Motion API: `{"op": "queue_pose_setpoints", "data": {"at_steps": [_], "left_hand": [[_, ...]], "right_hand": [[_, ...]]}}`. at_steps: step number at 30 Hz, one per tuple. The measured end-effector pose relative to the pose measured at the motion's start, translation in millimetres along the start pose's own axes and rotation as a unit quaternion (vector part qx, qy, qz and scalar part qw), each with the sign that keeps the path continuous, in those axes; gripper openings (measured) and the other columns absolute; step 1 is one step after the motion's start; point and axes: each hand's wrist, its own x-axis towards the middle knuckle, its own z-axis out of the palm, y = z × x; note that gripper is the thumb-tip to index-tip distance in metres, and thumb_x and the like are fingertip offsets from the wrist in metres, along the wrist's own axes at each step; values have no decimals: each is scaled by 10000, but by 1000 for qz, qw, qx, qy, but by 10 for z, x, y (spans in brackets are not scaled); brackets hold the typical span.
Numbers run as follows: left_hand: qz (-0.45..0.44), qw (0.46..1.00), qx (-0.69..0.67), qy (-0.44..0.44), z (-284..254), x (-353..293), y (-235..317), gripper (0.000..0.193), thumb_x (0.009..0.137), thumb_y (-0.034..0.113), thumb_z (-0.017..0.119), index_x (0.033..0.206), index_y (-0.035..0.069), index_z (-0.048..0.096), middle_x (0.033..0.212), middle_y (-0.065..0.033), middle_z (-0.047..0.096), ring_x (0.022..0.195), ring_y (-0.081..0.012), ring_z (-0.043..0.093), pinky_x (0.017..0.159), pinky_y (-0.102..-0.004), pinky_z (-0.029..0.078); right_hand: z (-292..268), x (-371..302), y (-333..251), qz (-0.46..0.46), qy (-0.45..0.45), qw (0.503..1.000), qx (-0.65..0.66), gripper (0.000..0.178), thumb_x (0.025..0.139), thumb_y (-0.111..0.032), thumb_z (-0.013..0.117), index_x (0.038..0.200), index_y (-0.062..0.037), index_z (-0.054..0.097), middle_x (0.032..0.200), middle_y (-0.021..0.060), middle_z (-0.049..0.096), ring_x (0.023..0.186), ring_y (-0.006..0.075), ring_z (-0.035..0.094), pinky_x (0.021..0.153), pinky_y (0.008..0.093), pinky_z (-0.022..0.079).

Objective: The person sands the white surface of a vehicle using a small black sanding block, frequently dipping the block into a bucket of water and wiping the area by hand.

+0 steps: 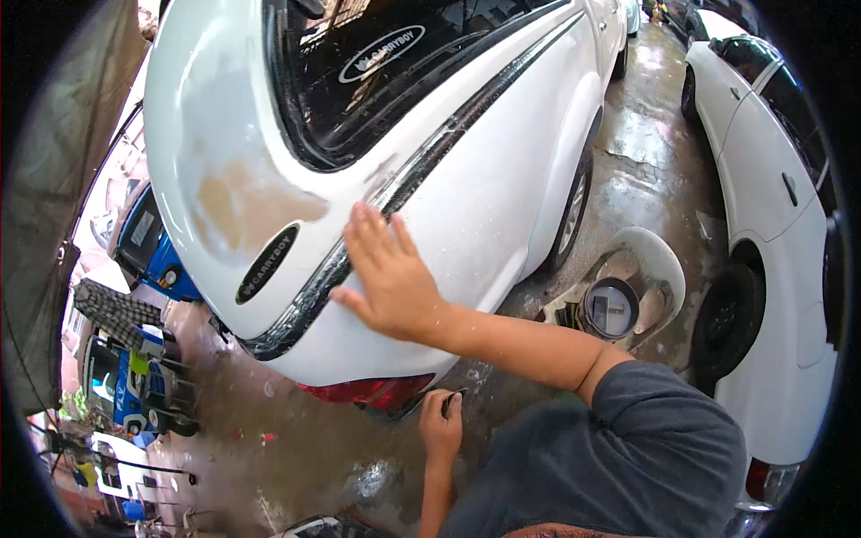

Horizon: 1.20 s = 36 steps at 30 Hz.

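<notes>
My right hand [387, 282] lies nearly flat, fingers spread, over the wet black trim strip [309, 300] and white panel of a pickup canopy [466, 215]. Its palm side is hidden. Lower down, beside the red tail light [372, 393], my left hand [441, 429] is closed with the thumb up. A small dark thing shows at its fingers, too little to name. A tan and grey sanded patch [242, 206] marks the canopy's rear, above a black oval badge [266, 264]. Water streaks and drops cover the trim and the panel.
A second white vehicle [762, 170] stands at the right, across wet concrete [641, 117]. Between the two, a cut white tub [664, 260] holds a round dark-rimmed container [612, 308]. Blue vehicles [148, 242] and a checked cloth [112, 309] are at the left, near a hanging tarp [63, 152].
</notes>
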Motion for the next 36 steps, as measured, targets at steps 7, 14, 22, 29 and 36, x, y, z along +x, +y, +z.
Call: {"op": "queue_pose_setpoints", "data": {"at_steps": [7, 14, 22, 29, 36], "left_hand": [[13, 1000, 3, -4, 321, 153, 315, 154, 986, 149, 715, 1009, 8, 659, 1026, -149, 679, 967, -346, 676, 873, -400, 532], [-60, 998, 7, -4, 582, 46, 532, 172, 1000, 164, 704, 1021, 1, 653, 1045, -157, 673, 976, -343, 675, 874, -394, 529], [-107, 992, 35, 63, 713, -225, 568, 192, 1015, 178, 690, 1028, -10, 650, 1035, -155, 662, 943, -340, 662, 853, -395, 522], [-159, 982, 20, 98, 825, -213, 642, 185, 1025, 183, 675, 1046, 0, 656, 1032, -142, 657, 957, -302, 655, 881, -379, 509], [-235, 948, -193, 97, 1375, 352, 621, 376, 1038, 209, 665, 1296, -59, 606, 1178, -116, 693, 1105, -216, 633, 987, -370, 492]], "right_hand": [[-235, 140, 782, -123, -20, 992, 24, 581, 984, -462, 650, 1465, -143, 586, 1467, 153, 514, 1382, 342, 469, 1200, 558, 312], [-403, 454, 1483, -227, -16, 972, -64, 530, 999, -500, 619, 1498, -323, 590, 1319, 90, 543, 1294, 288, 480, 1188, 506, 317], [-556, 561, 1805, -220, 9, 973, -62, 455, 989, -456, 653, 1410, -282, 658, 1305, 99, 583, 1258, 301, 529, 1137, 495, 367], [-888, 152, 1733, -102, -44, 992, 58, 422, 995, -290, 676, 1366, -90, 660, 1389, 157, 564, 1296, 354, 527, 1114, 494, 404], [-1242, -1776, 2494, 58, -293, 950, 90, 439, 957, -233, 702, 1357, -63, 634, 1473, 206, 518, 1250, 405, 574, 1047, 505, 474]]}}
